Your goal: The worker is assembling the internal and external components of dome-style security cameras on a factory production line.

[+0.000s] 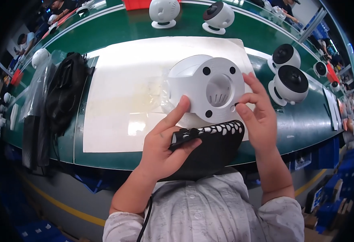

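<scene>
A white rounded device (177, 85) lies on its side on the white board, its round base (225, 64) turned up toward me. Three black round pads (209, 113) sit in the base, and a bare round recess shows at its lower right. My right hand (261, 117) pinches a small black pad (236, 104) with thumb and index finger at that recess. Between the fingers and thumb of my left hand (164, 147) is a black sheet (211, 155) with rows of white oval spots along its top edge. My left index finger touches the device's side.
The white board (116, 101) covers the middle of a green table (124, 28). Similar white devices (290, 84) stand at the right and along the back. At the left are a black pouch (66, 90) and clear plastic wrap (39, 88). Other people work at far tables.
</scene>
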The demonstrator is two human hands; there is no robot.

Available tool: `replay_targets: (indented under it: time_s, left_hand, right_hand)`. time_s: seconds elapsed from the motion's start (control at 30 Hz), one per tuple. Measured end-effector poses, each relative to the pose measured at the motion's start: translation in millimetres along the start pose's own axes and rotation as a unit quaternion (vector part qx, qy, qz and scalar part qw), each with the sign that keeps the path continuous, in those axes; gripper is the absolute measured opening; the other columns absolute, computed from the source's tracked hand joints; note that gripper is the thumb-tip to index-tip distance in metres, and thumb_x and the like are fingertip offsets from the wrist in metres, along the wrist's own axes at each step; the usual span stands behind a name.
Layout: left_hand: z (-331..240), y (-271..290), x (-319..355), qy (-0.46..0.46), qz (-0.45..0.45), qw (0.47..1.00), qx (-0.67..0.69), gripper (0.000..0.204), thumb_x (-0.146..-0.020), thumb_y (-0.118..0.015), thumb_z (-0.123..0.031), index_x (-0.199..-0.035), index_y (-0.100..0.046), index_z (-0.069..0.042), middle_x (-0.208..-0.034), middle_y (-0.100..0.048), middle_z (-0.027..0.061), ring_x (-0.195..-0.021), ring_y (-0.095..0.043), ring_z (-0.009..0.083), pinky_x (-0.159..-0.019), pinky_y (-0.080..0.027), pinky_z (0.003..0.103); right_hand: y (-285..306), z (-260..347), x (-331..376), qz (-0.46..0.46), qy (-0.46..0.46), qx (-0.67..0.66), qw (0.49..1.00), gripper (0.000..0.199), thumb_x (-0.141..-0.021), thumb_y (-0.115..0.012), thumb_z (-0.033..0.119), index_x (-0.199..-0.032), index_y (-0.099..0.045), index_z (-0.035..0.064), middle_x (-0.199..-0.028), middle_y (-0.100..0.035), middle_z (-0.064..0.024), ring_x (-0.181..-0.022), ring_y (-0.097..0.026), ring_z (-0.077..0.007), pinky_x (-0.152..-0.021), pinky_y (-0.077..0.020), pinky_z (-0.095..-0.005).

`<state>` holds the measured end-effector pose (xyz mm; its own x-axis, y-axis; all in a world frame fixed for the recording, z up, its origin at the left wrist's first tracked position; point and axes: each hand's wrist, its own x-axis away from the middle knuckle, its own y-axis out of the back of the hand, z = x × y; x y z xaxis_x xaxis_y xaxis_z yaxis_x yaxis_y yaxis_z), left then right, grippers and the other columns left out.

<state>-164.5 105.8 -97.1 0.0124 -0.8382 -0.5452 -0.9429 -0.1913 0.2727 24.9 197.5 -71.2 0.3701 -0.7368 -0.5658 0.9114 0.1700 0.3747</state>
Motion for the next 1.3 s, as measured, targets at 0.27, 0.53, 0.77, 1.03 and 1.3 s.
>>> replay_targets:
  time_s: [0.27, 0.53, 0.77, 1.03, 1.3]
  left_hand:
    - [-1, -5, 0, 0.018, -0.044, 0.998, 0.033, 0.015, -0.065, -0.066, 0.001, -0.076, -0.056, 0.002, -0.125, -0.039, 0.0187, -0.107, -0.049, 0.0267, -0.081, -0.040, 0.028]
    - [-2, -5, -1, 0.022, -0.046, 0.999, 0.019, 0.014, -0.064, -0.066, 0.001, -0.074, -0.056, 0.003, -0.124, -0.039, 0.0201, -0.108, -0.048, 0.0273, -0.082, -0.040, 0.028]
    - [2, 2, 5, 0.064, -0.035, 0.996, 0.047, 0.016, -0.060, -0.067, 0.002, -0.072, -0.056, 0.003, -0.121, -0.040, 0.0260, -0.087, -0.059, 0.0243, -0.071, -0.045, 0.027]
    - [9, 10, 18, 0.038, -0.034, 0.994, 0.097, 0.028, -0.058, -0.066, 0.009, -0.079, -0.050, 0.001, -0.112, -0.047, 0.0282, -0.074, -0.062, 0.0247, -0.065, -0.048, 0.030]
    - [2, 13, 15, 0.060, 0.032, 0.994, 0.082, 0.029, -0.057, -0.070, 0.005, -0.082, -0.056, 0.001, -0.105, -0.054, 0.0208, -0.077, -0.062, 0.0247, -0.067, -0.050, 0.030]
  right_hand:
    - [3, -3, 8, 0.036, 0.041, 0.079, 0.995, 0.016, -0.078, -0.057, 0.018, -0.089, -0.061, 0.0059, -0.121, -0.043, -0.0158, -0.116, -0.036, -0.0306, -0.096, -0.0241, -0.0385]
    - [10, -10, 8, 0.050, 0.101, 0.162, 0.980, 0.032, -0.079, -0.058, 0.022, -0.106, -0.053, 0.0046, -0.108, -0.051, -0.0118, -0.103, -0.047, -0.0241, -0.089, -0.0339, -0.0328]
    - [3, -2, -23, 0.117, -0.330, -0.351, 0.869, 0.036, -0.076, -0.059, 0.009, -0.107, -0.043, 0.0003, -0.097, -0.053, -0.0068, -0.088, -0.052, -0.0119, -0.080, -0.0413, -0.0245]
    - [12, -88, -100, -0.173, -0.116, 0.057, 0.976, 0.022, -0.075, -0.060, 0.011, -0.093, -0.052, 0.0017, -0.088, -0.053, -0.0041, -0.079, -0.050, -0.0126, -0.072, -0.0393, -0.0243]
    - [56, -232, -152, -0.312, 0.008, 0.434, 0.845, 0.019, -0.070, -0.054, 0.000, -0.089, -0.057, 0.0030, -0.088, -0.052, -0.0118, -0.085, -0.049, -0.0303, -0.072, -0.0411, -0.0364]
